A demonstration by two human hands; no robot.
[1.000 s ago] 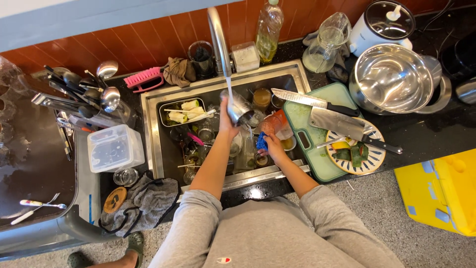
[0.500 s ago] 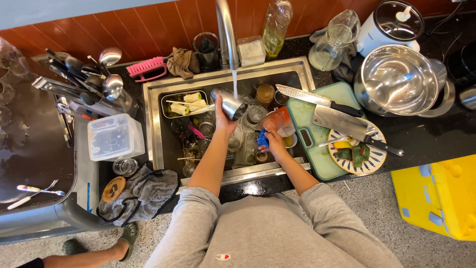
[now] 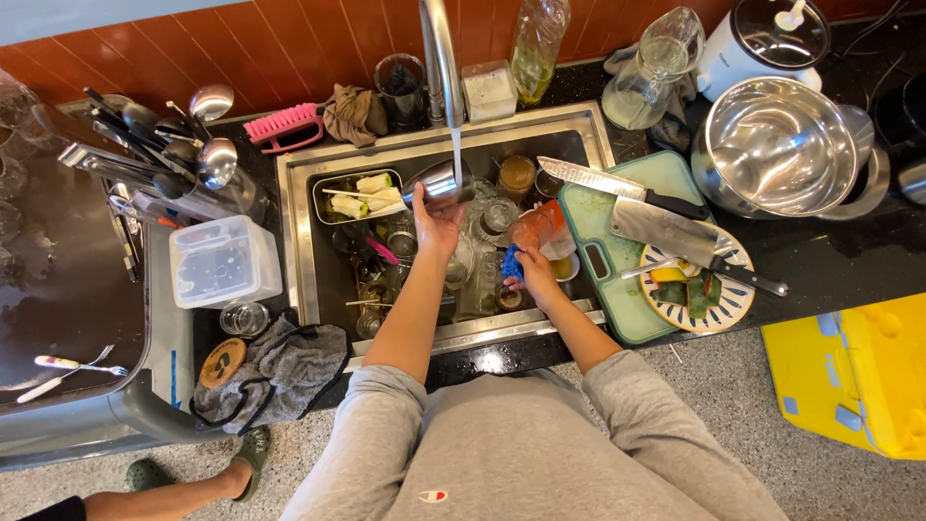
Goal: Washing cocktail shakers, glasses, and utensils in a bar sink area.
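Note:
My left hand (image 3: 436, 218) holds a small steel cup (image 3: 436, 181) on its side under the stream running from the tall tap (image 3: 439, 58). My right hand (image 3: 533, 268) grips a blue sponge (image 3: 512, 263) low in the steel sink (image 3: 299, 241), next to an orange-tinted plastic tumbler (image 3: 537, 228). Around both hands the sink is packed with several glasses, jars and a small tray of food scraps (image 3: 362, 196).
A green cutting board (image 3: 617, 289) right of the sink carries a knife (image 3: 617, 185), a cleaver (image 3: 675, 234) and a patterned plate. Behind it stand a big steel bowl (image 3: 781, 145), a white cooker and a glass jug. A utensil rack, plastic box (image 3: 224, 260) and grey cloth (image 3: 275, 371) lie left.
My left hand has brought the steel cup up under the running water. My right hand stays low with the sponge. The camera view has shifted slightly.

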